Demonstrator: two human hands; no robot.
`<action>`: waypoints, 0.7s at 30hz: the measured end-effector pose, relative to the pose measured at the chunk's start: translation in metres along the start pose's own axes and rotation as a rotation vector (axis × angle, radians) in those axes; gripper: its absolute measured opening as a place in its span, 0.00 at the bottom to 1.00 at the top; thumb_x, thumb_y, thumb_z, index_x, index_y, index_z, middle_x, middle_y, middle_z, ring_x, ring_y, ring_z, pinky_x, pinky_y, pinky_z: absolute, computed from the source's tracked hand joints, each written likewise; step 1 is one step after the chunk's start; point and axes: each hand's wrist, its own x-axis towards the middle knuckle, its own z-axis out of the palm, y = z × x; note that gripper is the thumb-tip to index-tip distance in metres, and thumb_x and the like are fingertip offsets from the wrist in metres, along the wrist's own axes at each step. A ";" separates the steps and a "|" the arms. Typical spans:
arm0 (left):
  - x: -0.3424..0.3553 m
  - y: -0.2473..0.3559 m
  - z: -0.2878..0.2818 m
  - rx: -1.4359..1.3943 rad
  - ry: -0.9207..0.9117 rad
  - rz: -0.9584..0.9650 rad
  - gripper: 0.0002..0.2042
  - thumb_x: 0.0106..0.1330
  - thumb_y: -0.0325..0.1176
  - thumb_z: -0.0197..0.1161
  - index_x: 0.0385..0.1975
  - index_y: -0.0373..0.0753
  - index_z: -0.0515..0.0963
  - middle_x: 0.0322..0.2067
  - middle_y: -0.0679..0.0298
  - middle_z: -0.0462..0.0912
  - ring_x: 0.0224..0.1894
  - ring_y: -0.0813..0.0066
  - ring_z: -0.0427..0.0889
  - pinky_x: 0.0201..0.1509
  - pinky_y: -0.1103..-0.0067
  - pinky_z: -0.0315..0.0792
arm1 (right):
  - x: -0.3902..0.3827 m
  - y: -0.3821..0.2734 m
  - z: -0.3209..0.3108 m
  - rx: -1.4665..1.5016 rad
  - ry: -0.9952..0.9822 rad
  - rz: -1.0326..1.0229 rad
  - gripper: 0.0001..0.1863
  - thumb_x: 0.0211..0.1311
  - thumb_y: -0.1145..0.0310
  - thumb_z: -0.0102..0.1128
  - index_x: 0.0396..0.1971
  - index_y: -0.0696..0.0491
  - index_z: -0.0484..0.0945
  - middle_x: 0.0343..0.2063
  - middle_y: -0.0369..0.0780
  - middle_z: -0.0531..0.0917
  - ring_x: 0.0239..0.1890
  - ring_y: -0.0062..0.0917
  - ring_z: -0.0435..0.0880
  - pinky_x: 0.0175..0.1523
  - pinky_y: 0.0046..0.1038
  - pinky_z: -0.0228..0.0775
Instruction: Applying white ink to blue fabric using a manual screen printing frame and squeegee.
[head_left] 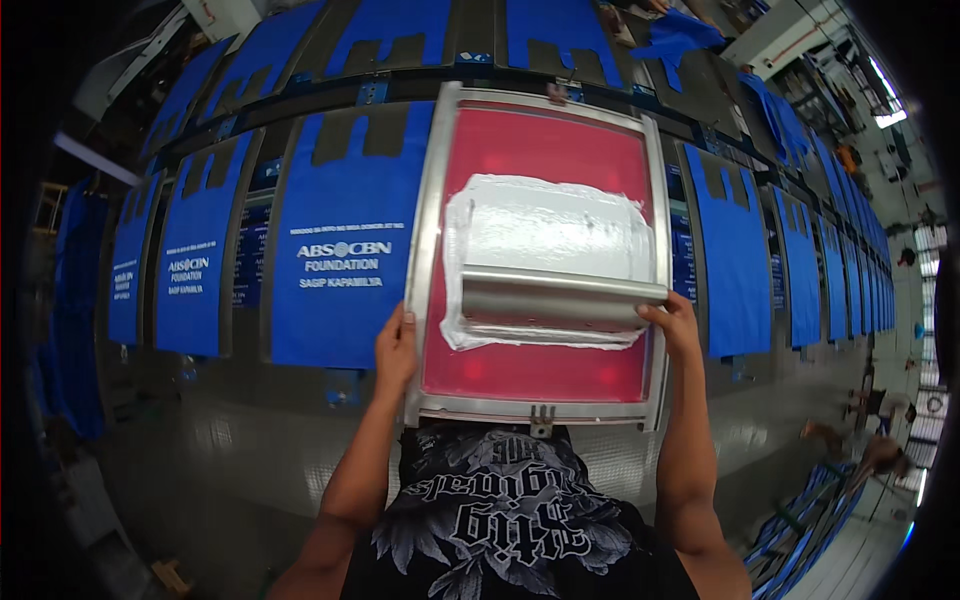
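A screen-printing screen (540, 380) with a red mesh and silver metal frame is in front of me, with thick white ink (540, 220) spread over its middle. A long metal squeegee (545, 292) lies across the lower part of the ink. My left hand (396, 345) is closed on the frame’s left side. My right hand (675, 325) holds the squeegee’s right end, thumb on the bar, beside the frame’s right rail. Whatever lies under the screen is hidden.
Blue bag panels (340, 330) on dark boards line both sides, some with white print, with another row behind. A metal clamp (542, 420) is on the screen's near edge. Blurred people (880, 450) appear at the lower right, near blue-striped material (810, 530).
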 end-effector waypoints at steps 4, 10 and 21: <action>-0.019 0.028 0.070 -0.040 -0.015 -0.086 0.22 0.70 0.41 0.50 0.55 0.29 0.69 0.48 0.50 0.78 0.50 0.68 0.76 0.54 0.77 0.68 | 0.016 0.025 -0.073 0.023 -0.017 0.021 0.18 0.42 0.73 0.70 0.37 0.59 0.81 0.32 0.39 0.82 0.36 0.22 0.78 0.46 0.24 0.68; -0.037 0.033 0.104 -0.109 0.052 -0.134 0.22 0.70 0.42 0.50 0.55 0.30 0.70 0.49 0.50 0.78 0.51 0.68 0.76 0.55 0.78 0.67 | 0.053 0.044 -0.113 0.005 -0.103 0.033 0.19 0.41 0.69 0.72 0.36 0.59 0.82 0.30 0.38 0.83 0.35 0.21 0.78 0.44 0.24 0.67; -0.011 0.026 0.117 -0.043 0.088 -0.196 0.23 0.70 0.47 0.50 0.55 0.34 0.71 0.48 0.56 0.78 0.49 0.72 0.75 0.54 0.79 0.67 | 0.076 0.058 -0.115 -0.004 -0.136 -0.012 0.21 0.41 0.67 0.74 0.38 0.58 0.82 0.30 0.38 0.82 0.33 0.20 0.78 0.43 0.22 0.67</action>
